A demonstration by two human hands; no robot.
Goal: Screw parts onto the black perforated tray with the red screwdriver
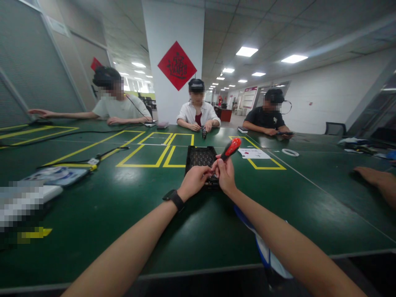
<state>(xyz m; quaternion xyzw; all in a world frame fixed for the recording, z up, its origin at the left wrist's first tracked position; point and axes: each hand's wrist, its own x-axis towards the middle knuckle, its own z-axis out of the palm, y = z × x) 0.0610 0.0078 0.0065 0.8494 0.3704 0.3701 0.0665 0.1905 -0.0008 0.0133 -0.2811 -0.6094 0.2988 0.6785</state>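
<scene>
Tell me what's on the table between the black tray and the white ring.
A printed white sheet lies across a yellow tape outline, in the head view.

There are three people opposite, one screwdriver, one black tray.

Open-plan office with a shared worktable | Green tabletop marked with yellow tape rectangles | White pillar bearing a red diamond-shaped paper sign | Ceiling panels with lit square lights | Black mesh-backed chair near the white wall
</scene>
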